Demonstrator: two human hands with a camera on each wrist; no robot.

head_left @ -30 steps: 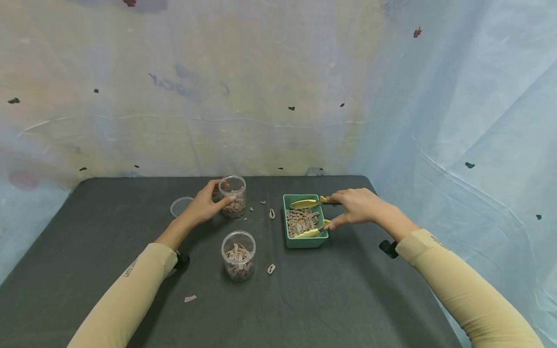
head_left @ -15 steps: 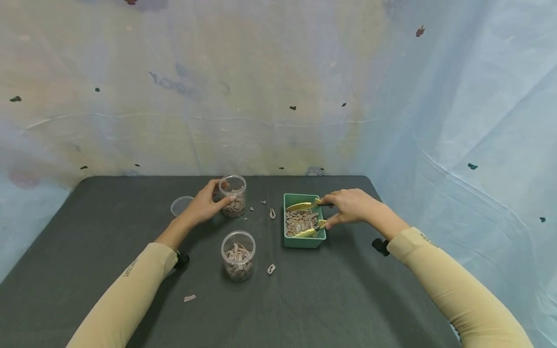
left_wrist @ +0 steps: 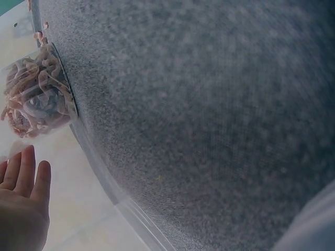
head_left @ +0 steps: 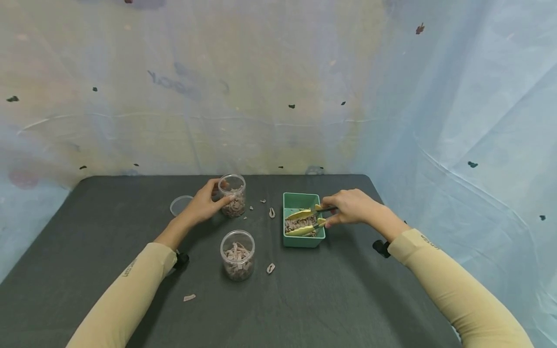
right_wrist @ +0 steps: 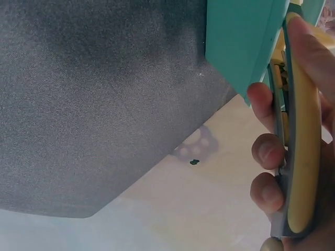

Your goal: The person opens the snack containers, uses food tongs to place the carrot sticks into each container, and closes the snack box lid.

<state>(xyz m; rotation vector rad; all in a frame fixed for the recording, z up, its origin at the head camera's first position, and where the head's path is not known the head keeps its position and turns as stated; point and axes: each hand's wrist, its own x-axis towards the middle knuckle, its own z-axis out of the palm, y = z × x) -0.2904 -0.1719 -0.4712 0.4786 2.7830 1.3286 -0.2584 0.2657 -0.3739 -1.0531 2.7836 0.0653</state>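
Note:
My left hand (head_left: 204,205) holds the side of a clear plastic jar (head_left: 237,205), thumb in front and fingers at the far side. Curled pinkish-brown pieces fill part of this upright, lidless jar. In the left wrist view, the jar (left_wrist: 39,97) stands beyond the fingers (left_wrist: 25,170). My right hand (head_left: 350,207) grips yellow-and-black tongs (head_left: 304,213). Their two yellow ends reach into a green rectangular tub (head_left: 304,242), over and among small brownish pieces (head_left: 296,224). In the right wrist view, fingers and thumb wrap the tongs' handle (right_wrist: 304,151) beside the tub wall (right_wrist: 238,42).
A second open jar (head_left: 238,258) of similar pieces stands nearer on the dark table (head_left: 313,299). Behind the left wrist lies a clear round lid (head_left: 180,205). Several loose pieces, including a curled piece (head_left: 271,268), are scattered between the jars and tub.
My right hand has shifted slightly left with the tongs. The tong ends have drawn closer together inside the tub. My left hand stays at the far jar.

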